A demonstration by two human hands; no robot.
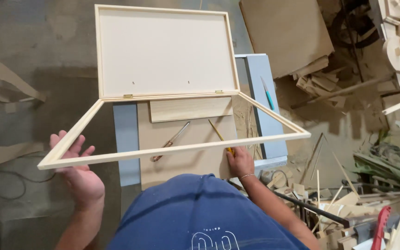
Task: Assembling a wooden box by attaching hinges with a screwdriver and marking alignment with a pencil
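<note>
Shirt (200, 208) nearest. Left hand (77, 166) open under frame (172, 150) corner, unsecured: frame may slip, strain hinges (128, 96). Right hand (240, 162) grasps screwdriver (218, 134); tip could mar wood.

packages: none | labels: none | signs: none | screens: none | scene near to far, left to right: only bare wood, boards, offcuts, hand tools

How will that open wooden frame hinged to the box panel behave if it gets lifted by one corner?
Probably light: the left hand props the wooden frame with open fingers alone. Its rails look thin with no panel inside, so it may flex or twist. Two small hinges join it to the box panel, so it likely swings rather than lifting free.
</note>
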